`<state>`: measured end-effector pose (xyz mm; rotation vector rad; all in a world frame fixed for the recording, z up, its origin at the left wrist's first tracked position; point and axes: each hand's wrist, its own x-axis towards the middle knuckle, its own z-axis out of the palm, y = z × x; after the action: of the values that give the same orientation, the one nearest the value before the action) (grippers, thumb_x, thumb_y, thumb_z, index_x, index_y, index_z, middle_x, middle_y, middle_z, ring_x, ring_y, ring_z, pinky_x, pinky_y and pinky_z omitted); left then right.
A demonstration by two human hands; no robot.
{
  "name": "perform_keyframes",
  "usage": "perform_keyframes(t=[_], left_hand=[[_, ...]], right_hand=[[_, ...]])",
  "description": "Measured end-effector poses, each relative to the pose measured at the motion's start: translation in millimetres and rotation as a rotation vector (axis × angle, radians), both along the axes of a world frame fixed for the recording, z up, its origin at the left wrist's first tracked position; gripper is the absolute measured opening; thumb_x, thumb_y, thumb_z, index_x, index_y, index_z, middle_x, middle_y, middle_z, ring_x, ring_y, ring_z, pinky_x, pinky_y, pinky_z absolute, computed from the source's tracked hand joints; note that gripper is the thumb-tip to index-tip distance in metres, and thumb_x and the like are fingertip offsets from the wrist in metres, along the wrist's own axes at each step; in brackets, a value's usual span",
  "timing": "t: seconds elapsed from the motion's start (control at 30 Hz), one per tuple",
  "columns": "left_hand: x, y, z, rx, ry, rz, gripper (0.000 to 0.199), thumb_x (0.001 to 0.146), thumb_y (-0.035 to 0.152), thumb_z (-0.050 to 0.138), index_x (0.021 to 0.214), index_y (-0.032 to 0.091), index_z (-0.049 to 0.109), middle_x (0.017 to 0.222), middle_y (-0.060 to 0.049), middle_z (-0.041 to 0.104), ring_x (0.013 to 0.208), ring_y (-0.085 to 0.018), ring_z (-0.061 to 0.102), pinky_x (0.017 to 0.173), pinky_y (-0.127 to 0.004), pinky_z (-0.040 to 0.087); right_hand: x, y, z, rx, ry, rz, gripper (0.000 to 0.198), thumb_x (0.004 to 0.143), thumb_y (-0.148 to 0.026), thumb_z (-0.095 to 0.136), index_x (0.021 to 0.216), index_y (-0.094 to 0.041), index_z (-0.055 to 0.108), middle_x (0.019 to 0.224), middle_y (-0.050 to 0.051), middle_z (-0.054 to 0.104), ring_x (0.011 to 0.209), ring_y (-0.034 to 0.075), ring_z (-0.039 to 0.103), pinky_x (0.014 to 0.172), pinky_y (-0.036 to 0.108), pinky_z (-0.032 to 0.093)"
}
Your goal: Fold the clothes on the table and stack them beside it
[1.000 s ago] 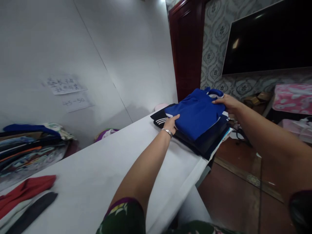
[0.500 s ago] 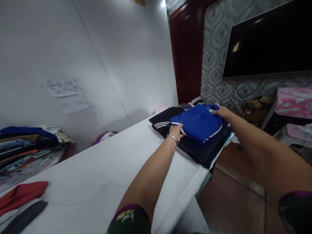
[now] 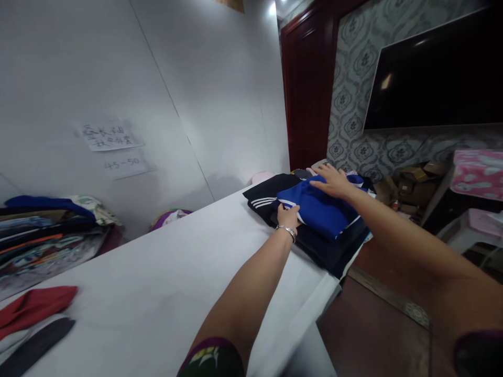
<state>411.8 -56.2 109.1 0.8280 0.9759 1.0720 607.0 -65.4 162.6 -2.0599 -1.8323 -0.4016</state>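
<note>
A folded blue garment with white trim [image 3: 322, 212] lies on top of a stack of dark folded clothes [image 3: 330, 256] at the far right end of the white table. My left hand [image 3: 288, 215], with a silver bracelet at its wrist, is closed on the near left edge of the blue garment. Over the back of that garment, my right hand [image 3: 334, 180] is spread with fingers stretched out. Whether its palm presses the cloth I cannot tell. A black garment with white stripes [image 3: 271, 191] sticks out of the stack at the left.
Red folded cloth [image 3: 37, 309] and a dark one [image 3: 35, 345] lie on the white table [image 3: 173, 293] at the near left. Beyond the far edge stands a clothes pile [image 3: 51, 230]. A pink-topped stool [image 3: 481, 222] and cardboard boxes [image 3: 416, 183] are at the right.
My right hand has let go of the blue garment's far right corner and moved left over its top, fingers now spread. My left hand stays at the near left edge.
</note>
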Motion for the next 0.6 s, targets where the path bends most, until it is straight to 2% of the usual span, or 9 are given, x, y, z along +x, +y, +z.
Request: perform_keyframes(t=[0.1, 0.17, 0.27, 0.4, 0.5, 0.6], left_hand=[[0, -5, -1.3, -0.010, -0.037, 0.036, 0.059, 0.067, 0.010, 0.073, 0.120, 0.025, 0.052, 0.112, -0.007, 0.064, 0.093, -0.021, 0.065, 0.068, -0.032, 0.058], [-2, -8, -0.1, -0.021, -0.040, 0.027, 0.059, 0.069, 0.011, 0.073, 0.122, 0.025, 0.051, 0.115, -0.008, 0.063, 0.096, -0.022, 0.064, 0.067, -0.031, 0.058], [-7, -14, 1.9, -0.009, -0.020, -0.028, 0.064, 0.072, 0.014, 0.072, 0.129, 0.027, 0.045, 0.123, -0.009, 0.061, 0.100, -0.022, 0.063, 0.066, -0.029, 0.059], [-22, -32, -3.7, 0.098, 0.001, -0.104, 0.073, 0.075, 0.017, 0.070, 0.138, 0.029, 0.035, 0.142, -0.011, 0.047, 0.099, -0.021, 0.063, 0.059, -0.024, 0.058], [-49, -49, -16.8, 0.140, 0.029, -0.175, 0.064, 0.077, 0.019, 0.068, 0.135, 0.026, 0.041, 0.149, -0.014, 0.037, 0.086, -0.018, 0.067, 0.054, -0.023, 0.055], [-90, -61, -35.5, 0.117, 0.132, -0.234, 0.044, 0.076, 0.022, 0.069, 0.118, 0.019, 0.055, 0.140, -0.016, 0.046, 0.073, -0.015, 0.067, 0.053, -0.024, 0.053]], right_hand=[[-9, 17, -28, -0.283, 0.019, -0.039, 0.060, 0.089, -0.062, 0.028, 0.141, -0.036, 0.043, 0.150, 0.003, 0.039, 0.140, 0.037, 0.025, 0.107, 0.068, 0.018], [-6, 25, -43, -0.361, 0.015, -0.041, 0.060, 0.090, -0.062, 0.023, 0.141, -0.037, 0.044, 0.151, 0.001, 0.038, 0.142, 0.035, 0.022, 0.109, 0.067, 0.015], [1, 30, -52, -0.355, 0.018, -0.028, 0.063, 0.089, -0.065, 0.020, 0.142, -0.037, 0.042, 0.153, 0.000, 0.035, 0.143, 0.035, 0.019, 0.109, 0.067, 0.013], [3, 28, -49, -0.341, 0.045, -0.020, 0.062, 0.089, -0.063, 0.024, 0.141, -0.036, 0.043, 0.152, 0.001, 0.036, 0.142, 0.035, 0.020, 0.109, 0.068, 0.013], [5, 24, -39, -0.324, 0.106, -0.008, 0.061, 0.089, -0.063, 0.028, 0.139, -0.034, 0.045, 0.150, 0.003, 0.040, 0.140, 0.035, 0.025, 0.108, 0.067, 0.016], [18, 15, -30, -0.196, 0.125, -0.009, 0.059, 0.087, -0.064, 0.034, 0.136, -0.034, 0.048, 0.148, 0.005, 0.042, 0.139, 0.036, 0.028, 0.107, 0.068, 0.018]])
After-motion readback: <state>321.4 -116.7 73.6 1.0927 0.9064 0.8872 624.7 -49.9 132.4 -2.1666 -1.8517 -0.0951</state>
